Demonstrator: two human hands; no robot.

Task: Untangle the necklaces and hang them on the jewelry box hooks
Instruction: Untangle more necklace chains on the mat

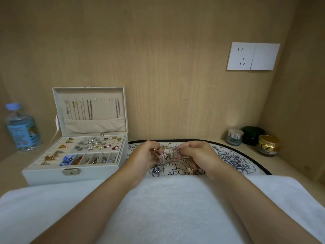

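A knot of thin silver and gold necklaces [169,152] hangs between my two hands above a floral mat [233,159]. My left hand [145,154] pinches the tangle on its left side. My right hand [197,154] pinches it on the right. Loose chain ends and a pendant [157,170] trail down onto the mat. The white jewelry box [52,175] stands open at the left. Its upright lid [89,110] carries a row of hooks with several chains hanging on them; a few hooks near the right of the row are bare.
A water bottle [22,127] stands left of the box. Three small jars [253,140] sit at the back right corner. A white towel [167,208] covers the near table. A wall socket [253,56] is on the back panel. The box tray holds several earrings and brooches.
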